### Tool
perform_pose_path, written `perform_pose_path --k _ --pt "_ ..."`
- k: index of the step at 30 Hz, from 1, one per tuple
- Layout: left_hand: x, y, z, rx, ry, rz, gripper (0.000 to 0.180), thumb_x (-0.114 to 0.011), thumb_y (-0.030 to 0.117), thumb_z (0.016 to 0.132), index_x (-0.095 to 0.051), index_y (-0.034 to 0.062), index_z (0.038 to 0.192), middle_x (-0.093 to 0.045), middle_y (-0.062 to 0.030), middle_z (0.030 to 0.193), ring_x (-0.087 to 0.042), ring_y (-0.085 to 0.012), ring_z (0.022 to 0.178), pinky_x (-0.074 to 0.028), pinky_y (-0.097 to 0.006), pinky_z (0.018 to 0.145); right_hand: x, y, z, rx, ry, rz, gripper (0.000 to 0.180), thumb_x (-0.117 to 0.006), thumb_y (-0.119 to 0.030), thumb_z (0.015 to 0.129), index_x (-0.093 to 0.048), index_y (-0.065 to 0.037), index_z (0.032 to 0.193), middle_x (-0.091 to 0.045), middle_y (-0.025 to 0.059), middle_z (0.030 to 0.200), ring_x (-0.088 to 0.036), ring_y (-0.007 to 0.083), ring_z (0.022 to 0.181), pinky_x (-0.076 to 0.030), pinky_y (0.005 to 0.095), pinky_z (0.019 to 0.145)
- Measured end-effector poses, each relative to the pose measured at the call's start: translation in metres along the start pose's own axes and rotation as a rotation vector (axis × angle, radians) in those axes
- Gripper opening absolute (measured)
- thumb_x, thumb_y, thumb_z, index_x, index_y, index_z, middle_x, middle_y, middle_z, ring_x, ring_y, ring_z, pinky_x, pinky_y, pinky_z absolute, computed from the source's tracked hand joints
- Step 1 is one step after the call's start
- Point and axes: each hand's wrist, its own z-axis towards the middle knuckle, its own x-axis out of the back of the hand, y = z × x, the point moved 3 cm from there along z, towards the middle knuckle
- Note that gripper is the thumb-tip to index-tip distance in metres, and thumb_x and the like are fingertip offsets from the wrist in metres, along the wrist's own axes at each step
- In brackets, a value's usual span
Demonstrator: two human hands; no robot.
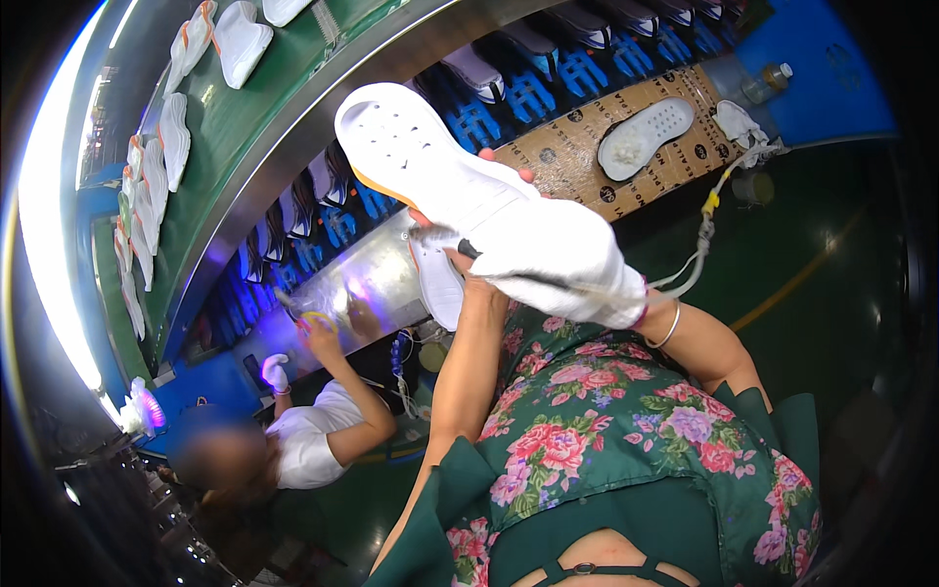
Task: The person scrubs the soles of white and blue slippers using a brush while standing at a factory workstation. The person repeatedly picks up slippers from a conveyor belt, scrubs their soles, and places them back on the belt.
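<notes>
A white shoe sole with small holes in its heel area and an orange lower edge is held up in front of me. My left hand is bare and mostly hidden beneath the sole. Its fingertips show past the far edge. In a white glove, my right hand lies over the near end of the sole. It grips a small brush with a dark handle, and the bristles are blurred beside the sole's edge. Another white sole shows behind my left wrist at the metal bench.
Several white soles lie on a green conveyor at left. Shoe uppers stand on blue racks. A sole rests on cardboard, near a rag and bottle. A co-worker works at left. A cable hangs at right.
</notes>
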Motion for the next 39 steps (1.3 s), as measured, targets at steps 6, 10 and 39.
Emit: perform_pose_path --k 6,10,39 --pt "-0.011 0.007 0.008 -0.058 0.043 -0.068 0.109 -0.056 0.091 0.075 -0.046 0.0105 0.148 -0.059 -0.0288 0.130 -0.062 -0.0526 0.107 -0.054 -0.068 0.087 0.005 0.020 -0.008 0.000 -0.015 -0.042 0.034 -0.078 -0.011 0.085 -0.076 -0.012 0.119 -0.074 0.0077 0.116 -0.072 0.0277 0.104 -0.055 0.0404 0.092" --pt "-0.006 0.018 0.007 0.091 -0.069 -0.011 0.111 -0.053 0.093 0.075 -0.046 0.0097 0.148 -0.059 -0.0330 0.127 -0.063 -0.0529 0.105 -0.053 -0.068 0.089 0.002 0.009 -0.012 -0.003 -0.107 0.139 0.031 -0.080 -0.015 0.083 -0.079 -0.016 0.113 -0.076 0.0072 0.108 -0.073 0.0272 0.097 -0.056 0.0401 0.089" --pt "-0.021 0.049 0.035 0.461 -0.202 0.366 0.112 -0.062 0.088 0.073 -0.044 0.0073 0.149 -0.056 -0.0284 0.122 -0.056 -0.0332 0.075 -0.041 -0.039 0.059 -0.009 0.002 -0.041 0.080 -0.183 -0.127 0.034 -0.080 -0.010 0.080 -0.076 -0.017 0.113 -0.075 0.0065 0.114 -0.072 0.0260 0.094 -0.056 0.0382 0.080"
